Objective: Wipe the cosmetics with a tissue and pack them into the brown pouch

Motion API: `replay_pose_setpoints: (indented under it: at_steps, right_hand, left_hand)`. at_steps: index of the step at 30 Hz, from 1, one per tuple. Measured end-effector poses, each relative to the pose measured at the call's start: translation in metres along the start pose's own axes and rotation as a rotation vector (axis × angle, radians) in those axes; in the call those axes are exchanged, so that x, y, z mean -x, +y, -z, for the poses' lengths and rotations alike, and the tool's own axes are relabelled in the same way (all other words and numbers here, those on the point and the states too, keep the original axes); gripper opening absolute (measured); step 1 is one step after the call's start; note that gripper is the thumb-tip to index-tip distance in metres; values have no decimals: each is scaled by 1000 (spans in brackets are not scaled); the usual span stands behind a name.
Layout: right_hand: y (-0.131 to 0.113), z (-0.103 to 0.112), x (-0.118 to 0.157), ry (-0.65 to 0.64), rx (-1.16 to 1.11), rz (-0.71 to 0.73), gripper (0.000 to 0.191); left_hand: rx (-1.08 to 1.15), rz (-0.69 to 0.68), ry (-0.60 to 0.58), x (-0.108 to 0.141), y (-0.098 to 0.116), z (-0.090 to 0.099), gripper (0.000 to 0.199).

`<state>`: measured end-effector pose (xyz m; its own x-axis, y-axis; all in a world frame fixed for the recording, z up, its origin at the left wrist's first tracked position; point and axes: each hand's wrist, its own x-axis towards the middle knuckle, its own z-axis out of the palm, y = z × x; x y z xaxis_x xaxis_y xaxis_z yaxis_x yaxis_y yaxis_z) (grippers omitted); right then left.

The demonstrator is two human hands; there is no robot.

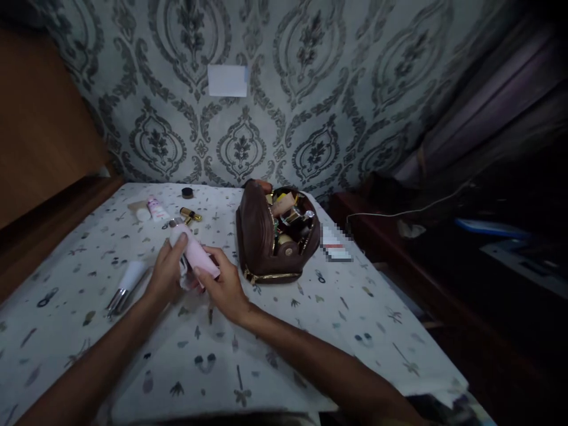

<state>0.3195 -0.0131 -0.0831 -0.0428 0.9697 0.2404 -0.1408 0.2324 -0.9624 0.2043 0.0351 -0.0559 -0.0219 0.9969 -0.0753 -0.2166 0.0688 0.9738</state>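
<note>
A pale pink bottle (199, 255) with a silvery top is held aslant over the table between both hands. My left hand (168, 266) grips its upper end, thumb along the side. Closed around its lower end is my right hand (225, 285). Something clear and reddish shows beneath the bottle, too hidden to name. To the right, a brown cosmetic bag (260, 228) stands unzipped, packed with several small items. A white tube with a silver cap (128, 284) lies left of my left hand.
Behind the hands lie a pink-and-white tube (156, 208), a small gold item (190, 215) and a dark round lid (187, 193). A blurred flat item (335, 244) is right of the bag. The patterned wall (248, 136) borders the table's back; a wooden panel (44, 124) stands left.
</note>
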Motion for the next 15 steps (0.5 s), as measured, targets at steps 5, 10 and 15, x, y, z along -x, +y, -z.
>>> replay_pose_setpoints:
  at_steps: [5, 10, 15]
  right_hand:
    - [-16, 16, 6, 55, 88, 45, 41]
    - [-38, 41, 21, 15, 372, 138, 42]
    - [-62, 68, 29, -39, 517, 192, 33]
  left_hand:
    - [-105, -20, -248, 19, -4, -11, 56]
    - [-135, -85, -342, 20, 10, -23, 49]
    - [-166, -35, -422, 16, 28, -36, 48]
